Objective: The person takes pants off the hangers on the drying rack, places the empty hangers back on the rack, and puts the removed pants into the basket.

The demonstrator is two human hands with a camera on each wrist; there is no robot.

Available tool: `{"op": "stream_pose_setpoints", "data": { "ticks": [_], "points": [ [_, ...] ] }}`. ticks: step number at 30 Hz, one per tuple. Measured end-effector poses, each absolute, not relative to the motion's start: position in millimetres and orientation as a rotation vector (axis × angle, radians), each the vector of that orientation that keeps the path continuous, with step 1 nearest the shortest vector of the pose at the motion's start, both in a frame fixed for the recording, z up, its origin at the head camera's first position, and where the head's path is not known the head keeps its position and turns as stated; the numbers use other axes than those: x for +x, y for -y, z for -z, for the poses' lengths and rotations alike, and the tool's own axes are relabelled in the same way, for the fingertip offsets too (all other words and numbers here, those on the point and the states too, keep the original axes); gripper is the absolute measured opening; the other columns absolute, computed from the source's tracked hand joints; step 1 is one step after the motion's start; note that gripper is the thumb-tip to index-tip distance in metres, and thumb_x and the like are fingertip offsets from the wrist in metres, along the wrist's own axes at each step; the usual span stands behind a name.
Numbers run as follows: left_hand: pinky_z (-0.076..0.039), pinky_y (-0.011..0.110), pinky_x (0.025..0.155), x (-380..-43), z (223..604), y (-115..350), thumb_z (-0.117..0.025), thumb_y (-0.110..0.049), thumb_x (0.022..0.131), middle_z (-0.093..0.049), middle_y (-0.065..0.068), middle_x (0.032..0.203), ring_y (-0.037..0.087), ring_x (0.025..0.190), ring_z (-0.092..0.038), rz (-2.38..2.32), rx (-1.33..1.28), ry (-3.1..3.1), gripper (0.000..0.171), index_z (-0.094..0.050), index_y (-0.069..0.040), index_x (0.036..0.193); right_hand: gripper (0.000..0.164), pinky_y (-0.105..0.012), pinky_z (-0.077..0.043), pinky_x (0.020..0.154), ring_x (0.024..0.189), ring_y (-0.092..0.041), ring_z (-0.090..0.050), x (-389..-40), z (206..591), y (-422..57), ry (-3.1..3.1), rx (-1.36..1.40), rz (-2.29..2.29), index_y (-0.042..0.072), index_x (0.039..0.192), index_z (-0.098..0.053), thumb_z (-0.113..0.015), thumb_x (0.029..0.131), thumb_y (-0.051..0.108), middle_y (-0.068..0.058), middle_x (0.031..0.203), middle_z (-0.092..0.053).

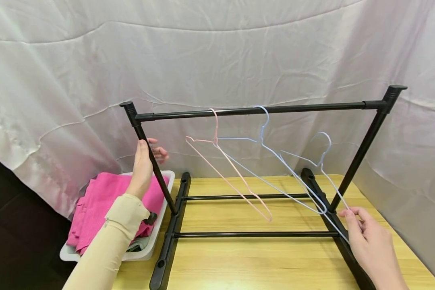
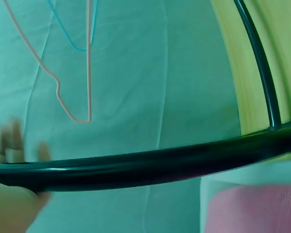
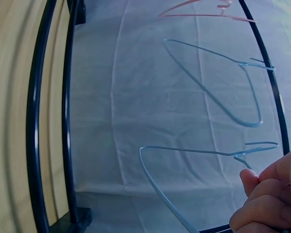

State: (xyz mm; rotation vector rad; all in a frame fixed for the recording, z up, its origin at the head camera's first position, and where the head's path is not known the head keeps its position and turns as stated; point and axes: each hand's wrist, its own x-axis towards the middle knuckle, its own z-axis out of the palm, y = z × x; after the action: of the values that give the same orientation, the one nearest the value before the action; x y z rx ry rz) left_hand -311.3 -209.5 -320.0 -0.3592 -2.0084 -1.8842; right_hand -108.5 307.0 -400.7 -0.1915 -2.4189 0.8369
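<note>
My right hand [image 1: 371, 243] pinches one end of a light blue wire hanger [image 1: 323, 158] beside the right post of a black garment rack [image 1: 311, 108]. The hanger's hook stands below the top rail, apart from it. A pink hanger [image 1: 216, 139] and another blue hanger [image 1: 262, 133] hang from that rail. At the rack's left post [image 1: 160, 177] is my left hand [image 1: 141, 167], thumb on the near side and fingers beyond the post. In the left wrist view those fingers [image 2: 12, 141] look blurred and extend past the black tube, not wrapped round it.
A white tub [image 1: 169, 183] left of the rack holds folded pink cloth [image 1: 106, 197] and some grey-green cloth. The rack stands on a wooden table [image 1: 246, 262], its two lower bars [image 1: 253, 234] near the surface. A pale curtain [image 1: 203, 60] hangs behind.
</note>
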Motion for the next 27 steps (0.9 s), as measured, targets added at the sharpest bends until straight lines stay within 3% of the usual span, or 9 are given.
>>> {"op": "stream_pose_setpoints", "data": {
  "ticks": [4,6,19,27],
  "points": [
    [-0.044,0.023,0.061,-317,326,206,-0.026,-0.056,0.113,-0.046,-0.001,0.069,0.012,0.059,-0.045,1.977,-0.422,1.874,0.048,-0.047,-0.014,0.104,0.028,-0.031,-0.026,0.049,0.049,-0.006,-0.034,-106,395,-305,2.39,-0.194,-0.857,0.011,0.115,-0.071,-0.049,0.115,0.027,0.008,0.052,-0.04],
    [-0.038,0.025,0.058,-319,329,206,-0.027,-0.056,0.112,-0.039,0.0,0.068,0.014,0.057,-0.038,1.996,-0.467,1.849,0.048,-0.043,-0.013,0.1,0.026,-0.03,-0.027,0.05,0.047,-0.007,-0.034,-106,392,-305,2.366,-0.193,-0.863,0.012,0.114,-0.071,-0.05,0.115,0.027,0.009,0.05,-0.039],
    [-0.036,0.024,0.055,-324,336,208,-0.028,-0.058,0.112,-0.038,-0.002,0.066,0.014,0.055,-0.037,1.961,-0.502,1.824,0.047,-0.041,-0.016,0.096,0.022,-0.028,-0.024,0.049,0.044,-0.004,-0.031,-110,362,-302,2.257,-0.114,-0.853,0.012,0.113,-0.072,-0.053,0.113,0.023,0.014,0.047,-0.037],
    [-0.035,0.023,0.054,-324,338,204,-0.027,-0.059,0.111,-0.038,-0.003,0.065,0.012,0.054,-0.036,1.967,-0.498,1.788,0.046,-0.042,-0.018,0.095,0.023,-0.027,-0.024,0.047,0.043,-0.005,-0.029,-122,341,-300,2.231,-0.069,-0.823,0.01,0.114,-0.073,-0.053,0.113,0.022,0.011,0.055,-0.037]
  ]
}}
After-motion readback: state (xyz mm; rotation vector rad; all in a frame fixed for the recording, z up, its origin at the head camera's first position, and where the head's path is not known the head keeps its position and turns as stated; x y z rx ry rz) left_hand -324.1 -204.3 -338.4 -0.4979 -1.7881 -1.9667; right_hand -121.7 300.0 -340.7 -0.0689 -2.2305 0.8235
